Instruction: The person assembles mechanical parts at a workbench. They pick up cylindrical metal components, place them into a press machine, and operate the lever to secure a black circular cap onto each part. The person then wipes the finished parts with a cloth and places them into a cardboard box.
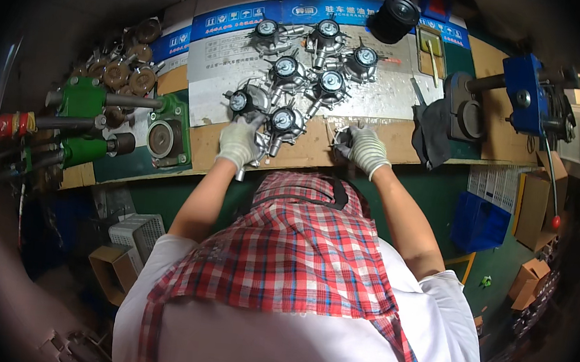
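My left hand [239, 142], in a white glove with grey fingertips, is closed on a silver metal pump-like housing [261, 152] at the table's front edge. Close by are two more housings with black round caps, one [285, 121] to its right and another [240, 101] just beyond the fingers. Also gloved, my right hand [368, 149] has its fingers curled round a small dark round part [343, 139] with a thin prong, low over the cardboard. Its underside is hidden by the fingers. Several similar black-capped housings [331, 82] stand farther back.
Cardboard sheeting [217, 71] covers the table. A green hand press [163, 135] stands at left, beside brown-faced round parts [116, 73]. At right are a blue lever press [524, 94], a dark cloth [433, 131] and a tray with a brush [431, 52]. A black roll [395, 18] sits at the back.
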Tool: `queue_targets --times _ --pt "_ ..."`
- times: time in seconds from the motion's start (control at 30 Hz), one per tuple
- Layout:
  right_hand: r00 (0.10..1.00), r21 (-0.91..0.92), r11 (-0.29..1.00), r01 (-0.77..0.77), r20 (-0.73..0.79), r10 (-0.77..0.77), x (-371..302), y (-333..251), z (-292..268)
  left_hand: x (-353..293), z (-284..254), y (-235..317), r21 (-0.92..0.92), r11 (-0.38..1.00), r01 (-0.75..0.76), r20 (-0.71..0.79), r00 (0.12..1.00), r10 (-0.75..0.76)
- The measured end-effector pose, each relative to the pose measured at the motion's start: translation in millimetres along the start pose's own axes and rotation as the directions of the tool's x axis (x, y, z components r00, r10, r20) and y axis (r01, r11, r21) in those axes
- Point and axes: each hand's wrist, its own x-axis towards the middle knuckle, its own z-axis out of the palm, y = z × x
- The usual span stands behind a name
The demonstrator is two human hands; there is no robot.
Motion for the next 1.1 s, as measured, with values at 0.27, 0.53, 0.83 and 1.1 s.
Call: queue_targets --times 0.27,0.53,0.83,1.1 --pt "0.988 0.011 0.998 -0.062 -0.138 0.063 -15.9 -9.0 4.3 44.9 3.9 -4.8 0.069 0.997 0.023 -0.344 0.939 0.002" --pt "0.974 -0.058 0.996 -0.066 -0.222 0.052 -2.8 -28.2 14.6 20.9 22.0 -18.3 -0.002 0.999 -0.04 -0.071 0.997 0.04" --pt "0.944 -0.015 0.99 -0.137 -0.305 0.126 4.9 -6.9 1.7 11.4 34.9 -26.7 -0.246 0.965 0.095 -0.158 0.978 -0.136" --pt "0.947 -0.014 1.0 -0.013 -0.322 0.008 2.9 4.4 -27.1 -18.9 2.8 -7.0 0.003 0.991 0.13 -0.254 0.959 -0.125"
